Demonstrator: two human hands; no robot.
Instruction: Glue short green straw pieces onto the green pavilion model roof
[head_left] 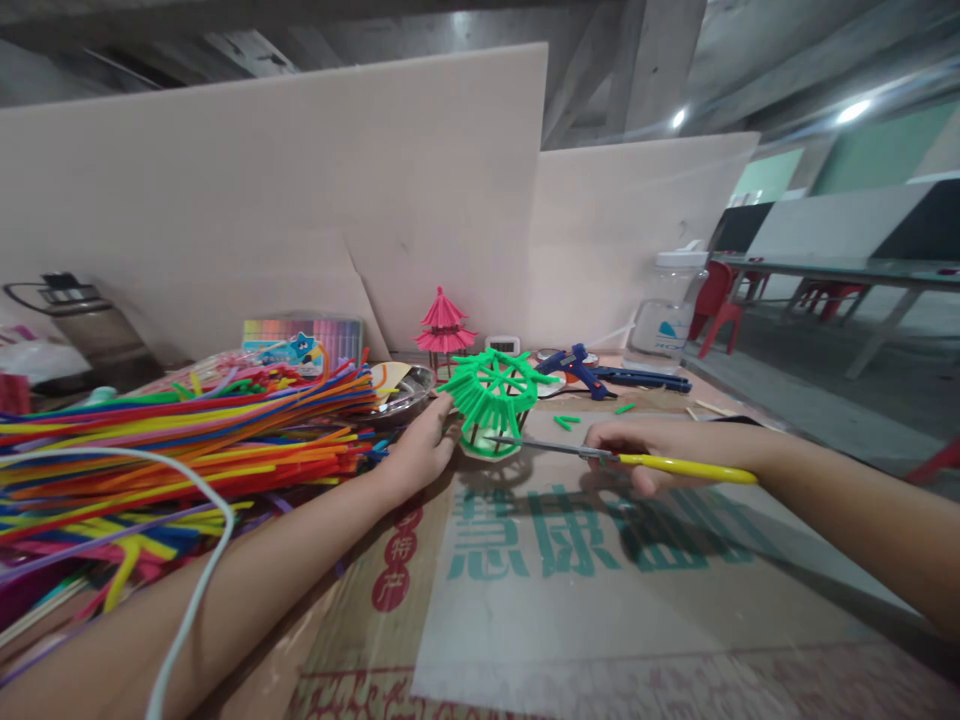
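Observation:
A green pipe-cleaner pavilion model (493, 395) stands on the cardboard-covered table (570, 610). My left hand (421, 447) holds its left side, fingers curled on the roof edge. My right hand (660, 450) grips yellow-handled scissors (600, 455), whose blades point left and reach the model's lower part. Small green cut pieces (568, 421) lie just right of the model.
A large pile of coloured pipe cleaners (187, 440) fills the left. Behind stand a pink pavilion model (444, 325), a marker box (304, 340), a blue glue gun (577, 366), a metal dish (405, 392) and a plastic jar (667, 310). White boards (337, 190) wall the back. A white cable (191, 590) crosses my left arm.

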